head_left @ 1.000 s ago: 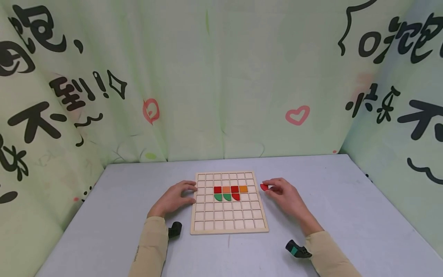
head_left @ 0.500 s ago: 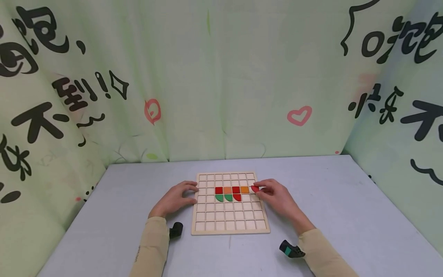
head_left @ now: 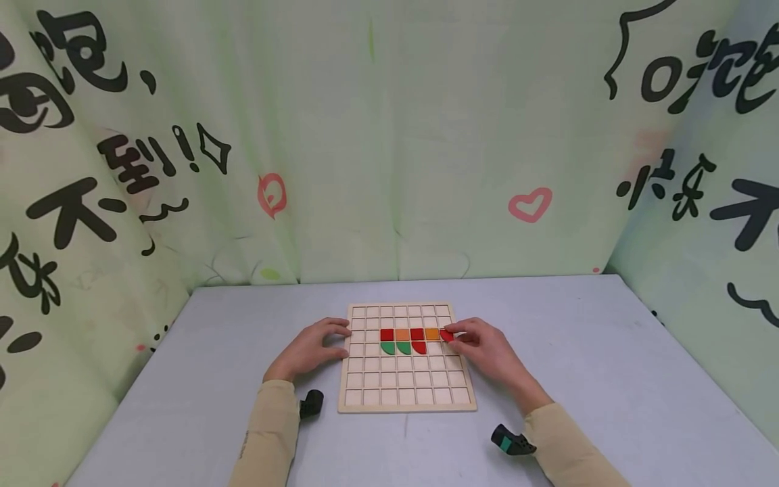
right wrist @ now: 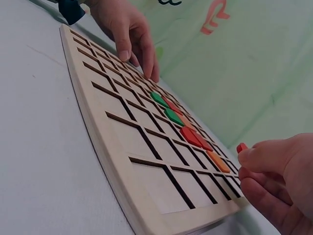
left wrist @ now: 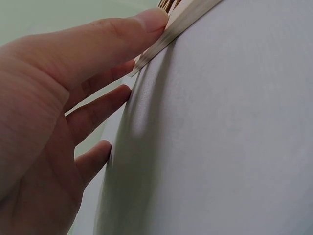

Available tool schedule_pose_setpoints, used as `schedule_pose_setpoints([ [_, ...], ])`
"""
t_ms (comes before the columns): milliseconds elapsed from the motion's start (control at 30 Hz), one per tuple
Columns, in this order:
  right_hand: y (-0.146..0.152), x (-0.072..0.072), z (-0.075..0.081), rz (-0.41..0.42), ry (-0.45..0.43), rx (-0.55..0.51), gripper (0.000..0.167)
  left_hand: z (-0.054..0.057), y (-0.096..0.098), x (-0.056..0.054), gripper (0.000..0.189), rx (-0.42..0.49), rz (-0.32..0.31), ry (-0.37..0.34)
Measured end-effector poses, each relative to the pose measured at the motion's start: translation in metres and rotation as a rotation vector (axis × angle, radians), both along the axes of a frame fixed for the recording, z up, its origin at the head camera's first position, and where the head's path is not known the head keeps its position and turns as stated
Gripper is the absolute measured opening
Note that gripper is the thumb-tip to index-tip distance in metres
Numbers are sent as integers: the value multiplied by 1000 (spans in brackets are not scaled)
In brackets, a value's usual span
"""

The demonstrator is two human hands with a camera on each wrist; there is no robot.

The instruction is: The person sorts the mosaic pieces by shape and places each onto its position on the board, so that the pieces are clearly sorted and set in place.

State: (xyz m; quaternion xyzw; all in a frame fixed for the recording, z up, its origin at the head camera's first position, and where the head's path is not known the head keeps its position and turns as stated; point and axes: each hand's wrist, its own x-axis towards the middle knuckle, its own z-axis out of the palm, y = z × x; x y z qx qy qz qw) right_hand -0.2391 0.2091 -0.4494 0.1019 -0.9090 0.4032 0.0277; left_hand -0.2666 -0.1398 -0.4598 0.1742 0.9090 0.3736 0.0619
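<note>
A light wooden grid board [head_left: 408,408] lies flat on the table. My left hand [head_left: 309,348] rests at its left edge with fingers spread and relaxed; in the left wrist view the thumb [left wrist: 151,20] touches the rim. Between the thumb and fingers of my right hand [head_left: 489,348] is a small red curved-edged piece [right wrist: 241,147], pinched over the right end of a coloured row. That row has a red square [head_left: 387,335], an orange one [head_left: 402,335], another red and a yellow-orange one [head_left: 431,334]. Below sit two green quarter-rounds [head_left: 387,348] and a red one [head_left: 418,348].
The white table [head_left: 548,318] extends around the board on all sides. Behind and beside it hangs a pale green curtain [head_left: 341,169] with black lettering and pink hearts. Each sleeve has a small black camera [head_left: 312,404] at the wrist.
My right hand has moved left with the red piece, from beside the board to over its right column, then slightly lower. The left hand stays at the board's left edge.
</note>
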Motion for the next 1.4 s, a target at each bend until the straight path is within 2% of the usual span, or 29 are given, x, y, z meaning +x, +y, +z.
schedule_pose_setpoints([
  [233, -3, -2, -2, 44, 44, 21, 27, -1, 0, -1, 35, 10, -2, 7],
  [567, -11, -3, -4, 86, 47, 69, 21, -2, -1, -1, 36, 17, -2, 9],
  [900, -15, -2, -7, 90, 57, 117, 17, -2, 1, -1, 34, 14, 16, -8],
  [1400, -17, -4, -9, 90, 75, 129, 12, -3, 0, 0, 35, 10, 10, 21],
])
